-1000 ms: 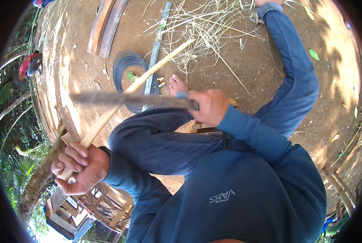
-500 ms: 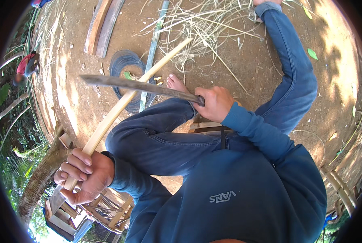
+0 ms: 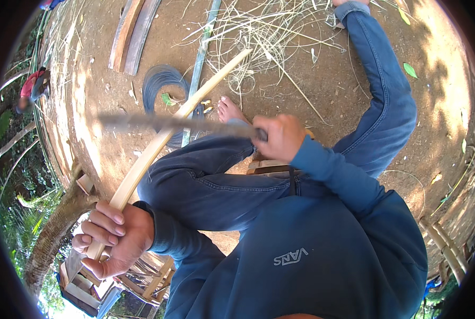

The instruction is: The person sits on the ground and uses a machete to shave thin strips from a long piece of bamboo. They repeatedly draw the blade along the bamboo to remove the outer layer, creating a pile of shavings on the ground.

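Note:
My left hand (image 3: 121, 236), at the lower left, is wrapped around the low end of a long pale strip of split wood or bamboo (image 3: 146, 159). The strip slants up and away to the right, its far end above the ground near my bare foot (image 3: 230, 109). A long-bladed knife like a machete (image 3: 208, 126) has its dark handle in my right hand (image 3: 282, 137), closed above my bent leg. Its blade, smeared by motion, points left and crosses the strip near the middle. Whether blade and strip touch, I cannot tell.
On the dirt lie a coil of dark wire (image 3: 155, 85), a narrow greenish slat (image 3: 201, 58), a heap of thin pale shavings (image 3: 264, 32) and two boards (image 3: 134, 34). A tree trunk (image 3: 54, 242) stands at the left. Farther off is a person in red (image 3: 33, 87).
The knife has shifted slightly down and left over the strip and is now blurred. My left hand, still gripping the strip, has moved a little to the right.

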Tool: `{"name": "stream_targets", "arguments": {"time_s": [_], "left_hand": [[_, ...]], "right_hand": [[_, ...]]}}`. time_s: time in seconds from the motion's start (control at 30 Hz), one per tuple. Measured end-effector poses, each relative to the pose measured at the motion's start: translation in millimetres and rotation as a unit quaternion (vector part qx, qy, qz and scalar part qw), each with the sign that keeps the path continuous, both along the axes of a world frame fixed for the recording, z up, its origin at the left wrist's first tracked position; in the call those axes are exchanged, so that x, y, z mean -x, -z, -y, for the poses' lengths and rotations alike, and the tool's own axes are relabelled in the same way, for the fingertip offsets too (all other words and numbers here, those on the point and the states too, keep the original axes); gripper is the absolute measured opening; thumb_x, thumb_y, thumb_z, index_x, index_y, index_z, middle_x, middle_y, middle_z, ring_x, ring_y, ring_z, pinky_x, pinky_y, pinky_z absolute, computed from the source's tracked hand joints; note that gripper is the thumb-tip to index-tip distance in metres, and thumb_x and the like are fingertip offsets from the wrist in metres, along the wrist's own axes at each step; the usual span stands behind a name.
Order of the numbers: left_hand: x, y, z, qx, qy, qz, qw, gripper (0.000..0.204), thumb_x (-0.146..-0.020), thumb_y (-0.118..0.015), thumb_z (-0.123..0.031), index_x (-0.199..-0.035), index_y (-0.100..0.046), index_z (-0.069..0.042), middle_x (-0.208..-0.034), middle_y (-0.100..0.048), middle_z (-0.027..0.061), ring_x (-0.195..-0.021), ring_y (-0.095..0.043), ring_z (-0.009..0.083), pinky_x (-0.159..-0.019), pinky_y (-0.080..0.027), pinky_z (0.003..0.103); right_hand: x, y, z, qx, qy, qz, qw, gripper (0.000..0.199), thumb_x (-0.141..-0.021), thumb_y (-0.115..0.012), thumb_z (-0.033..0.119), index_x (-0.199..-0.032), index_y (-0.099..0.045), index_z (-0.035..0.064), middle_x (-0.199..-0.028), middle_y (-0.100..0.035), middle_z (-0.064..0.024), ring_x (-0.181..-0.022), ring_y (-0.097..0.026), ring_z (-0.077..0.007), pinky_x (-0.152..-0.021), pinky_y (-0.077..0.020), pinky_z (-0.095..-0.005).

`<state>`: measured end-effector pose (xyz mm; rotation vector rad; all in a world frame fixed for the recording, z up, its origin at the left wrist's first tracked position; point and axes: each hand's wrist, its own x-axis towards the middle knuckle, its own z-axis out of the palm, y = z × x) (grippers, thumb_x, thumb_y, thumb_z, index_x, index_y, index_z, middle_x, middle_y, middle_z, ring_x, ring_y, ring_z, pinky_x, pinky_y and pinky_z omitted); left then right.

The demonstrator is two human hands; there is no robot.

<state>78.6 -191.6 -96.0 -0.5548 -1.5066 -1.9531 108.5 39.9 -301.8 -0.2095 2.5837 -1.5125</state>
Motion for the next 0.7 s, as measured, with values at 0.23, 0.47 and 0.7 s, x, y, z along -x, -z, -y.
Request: {"name": "stream_targets", "arguments": {"time_s": [0.23,0.47,0.7], "left_hand": [[1,1,1,-0.008,0.006,-0.009,1.000,0.033,-0.085,-0.048,-0.037,-0.084,-0.052,-0.004,-0.049,-0.034,0.0000,-0.038,-0.029,0.0098,-0.041,-0.029,0.025],[3,-1,4,0.000,-0.008,-0.003,1.000,0.033,-0.086,-0.047,-0.036,-0.083,-0.051,-0.004,-0.048,-0.033,-0.0009,-0.038,-0.029,0.0093,-0.039,-0.028,0.025],[7,-2,1,-0.009,-0.033,0.009,0.999,0.031,-0.087,-0.046,-0.035,-0.079,-0.052,-0.005,-0.048,-0.032,-0.0019,-0.038,-0.029,0.0090,-0.039,-0.029,0.024]], "right_hand": [[0,14,-9,-0.027,-0.019,0.057,0.998,0.013,-0.073,-0.065,0.021,-0.071,-0.060,0.0093,-0.058,-0.059,-0.0147,-0.053,-0.060,-0.0336,-0.051,-0.0471,-0.0427],[22,87,-25,-0.104,0.064,0.150,0.981,0.016,-0.075,-0.063,0.022,-0.077,-0.064,0.0069,-0.065,-0.062,-0.0167,-0.062,-0.062,-0.0356,-0.060,-0.0495,-0.0447],[46,172,-56,-0.165,0.096,0.271,0.944,0.027,-0.079,-0.061,0.026,-0.100,-0.067,0.0096,-0.092,-0.066,-0.0198,-0.087,-0.064,-0.0346,-0.081,-0.0498,-0.0427]]}}
